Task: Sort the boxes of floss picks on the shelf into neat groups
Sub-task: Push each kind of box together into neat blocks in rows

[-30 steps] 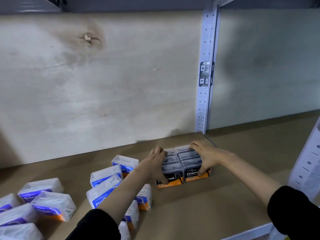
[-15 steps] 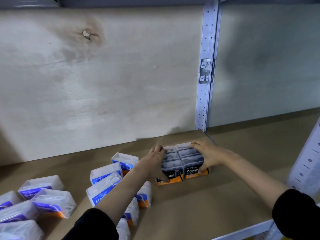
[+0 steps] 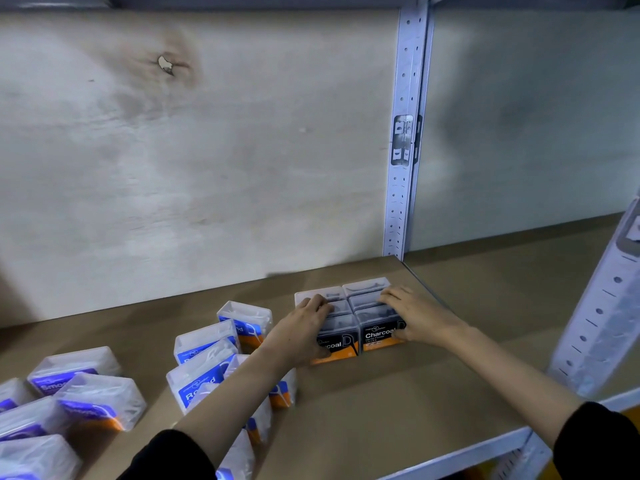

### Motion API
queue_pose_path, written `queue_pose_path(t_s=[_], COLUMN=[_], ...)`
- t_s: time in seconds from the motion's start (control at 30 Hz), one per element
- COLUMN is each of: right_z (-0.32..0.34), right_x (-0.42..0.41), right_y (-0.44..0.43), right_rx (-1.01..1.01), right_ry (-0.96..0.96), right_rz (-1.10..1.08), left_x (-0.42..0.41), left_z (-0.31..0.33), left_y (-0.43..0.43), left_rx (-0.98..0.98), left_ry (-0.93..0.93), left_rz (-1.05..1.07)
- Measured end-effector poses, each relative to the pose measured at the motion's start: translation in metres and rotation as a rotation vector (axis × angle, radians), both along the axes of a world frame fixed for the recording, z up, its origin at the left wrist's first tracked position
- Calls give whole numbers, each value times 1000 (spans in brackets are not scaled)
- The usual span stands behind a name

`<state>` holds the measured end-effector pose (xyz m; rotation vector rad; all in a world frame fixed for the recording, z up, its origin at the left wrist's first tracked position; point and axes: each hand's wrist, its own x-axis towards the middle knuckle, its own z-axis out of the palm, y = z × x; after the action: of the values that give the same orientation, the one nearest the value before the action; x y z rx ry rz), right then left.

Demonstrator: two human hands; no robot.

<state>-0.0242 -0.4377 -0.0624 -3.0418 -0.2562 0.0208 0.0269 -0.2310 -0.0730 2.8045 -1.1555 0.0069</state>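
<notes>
Left hand [image 3: 304, 329]: fingers lightly bent, laid over the top of the left column of charcoal boxes [image 3: 377, 336], thumb down the front face. It is pressing, not wrapped round. Right hand [image 3: 417, 317]: fingers spread, nearly straight, resting on top of the right column, thumb at the front right corner. Charcoal boxes: six, two columns by three rows, all touching, at the right end of the shelf board [image 3: 398, 403], near the foot of the perforated metal upright [image 3: 403, 98]. They are clear hard plastic, rectangular, with black labels over orange bands. Blue-labelled boxes [image 3: 204, 344]: about six in a loose, tilted cluster beneath the left forearm, partly hidden, with about five more at far left — count uncertain. Same clear plastic, white picks inside. Shelf board matte brown; back panel [image 3: 242, 150] pale plywood with one dark knot.
</notes>
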Motion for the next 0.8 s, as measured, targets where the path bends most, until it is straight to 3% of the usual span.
queue_pose_path(t_s=[0.8], right_z=[1], right_x=[0], right_y=[2], right_rx=[-10], right_ry=[-3], right_rz=[6], left_x=[0], left_z=[-3], left_y=[-1], left_rx=[7], left_ry=[-16], left_rz=[15])
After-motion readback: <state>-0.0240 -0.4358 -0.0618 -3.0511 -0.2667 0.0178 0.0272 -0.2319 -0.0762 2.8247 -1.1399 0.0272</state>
